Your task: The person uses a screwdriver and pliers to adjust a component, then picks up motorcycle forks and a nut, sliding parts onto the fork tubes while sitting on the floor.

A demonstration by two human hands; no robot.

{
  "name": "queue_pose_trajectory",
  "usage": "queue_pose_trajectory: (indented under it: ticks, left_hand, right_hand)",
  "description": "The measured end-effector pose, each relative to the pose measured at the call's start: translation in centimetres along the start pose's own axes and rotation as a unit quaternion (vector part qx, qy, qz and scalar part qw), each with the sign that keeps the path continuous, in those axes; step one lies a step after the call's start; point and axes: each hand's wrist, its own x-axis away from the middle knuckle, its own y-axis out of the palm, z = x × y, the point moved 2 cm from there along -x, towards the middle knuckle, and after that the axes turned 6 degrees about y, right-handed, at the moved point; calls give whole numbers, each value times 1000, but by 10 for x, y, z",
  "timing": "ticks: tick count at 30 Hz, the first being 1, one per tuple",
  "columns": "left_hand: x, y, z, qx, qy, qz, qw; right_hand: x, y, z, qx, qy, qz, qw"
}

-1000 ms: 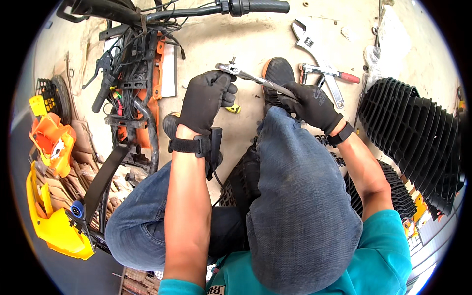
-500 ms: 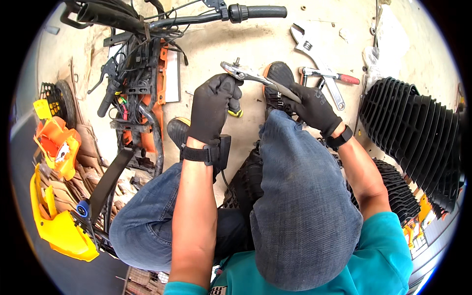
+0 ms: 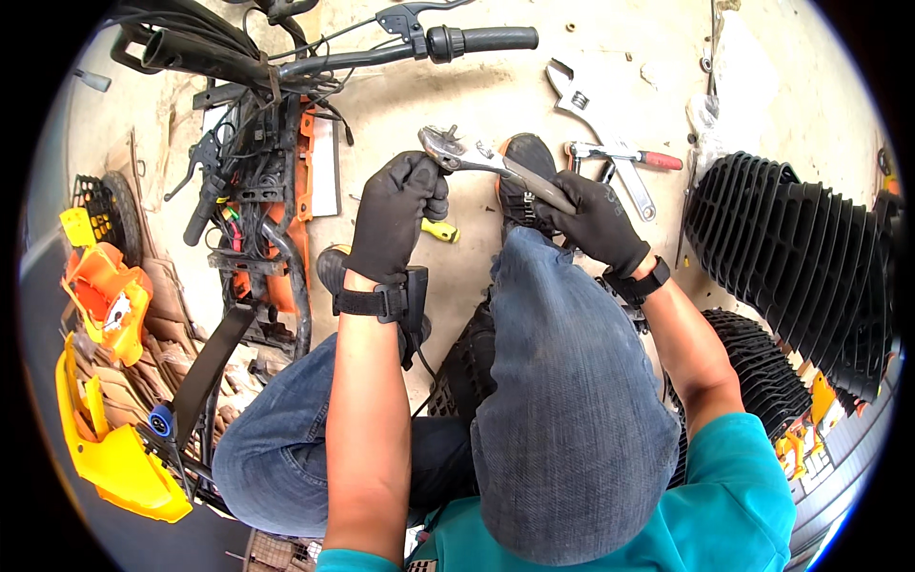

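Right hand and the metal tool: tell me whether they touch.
Touching: the head view shows the gloved right hand closed around the handle end of the metal tool.

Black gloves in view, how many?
2: one on the left hand, at the head of the metal tool; one on the right hand, around its handle.

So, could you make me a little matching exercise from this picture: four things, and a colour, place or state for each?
1. grey-handled tool
2. adjustable wrench
3. large ribbed part
4. shirt

A. black, toward the picture's right edge
B. gripped by the right hand
C. teal
D. crossing a red-handled tool

Pairs: 1-B, 2-D, 3-A, 4-C
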Motion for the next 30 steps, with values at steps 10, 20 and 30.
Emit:
queue_pose_trajectory:
  ticks: [10,20,30]
  left_hand:
    - [-5,-5,-21,230,-9,-9,973]
    - [-6,-2,-11,138,4,-6,990]
    - [-11,-11,-34,239,-5,22,971]
  right_hand:
    - [1,3,-8,19,-20,33,999]
    - [-3,9,-12,-47,13,-13,999]
    - [-3,8,-9,-48,8,16,999]
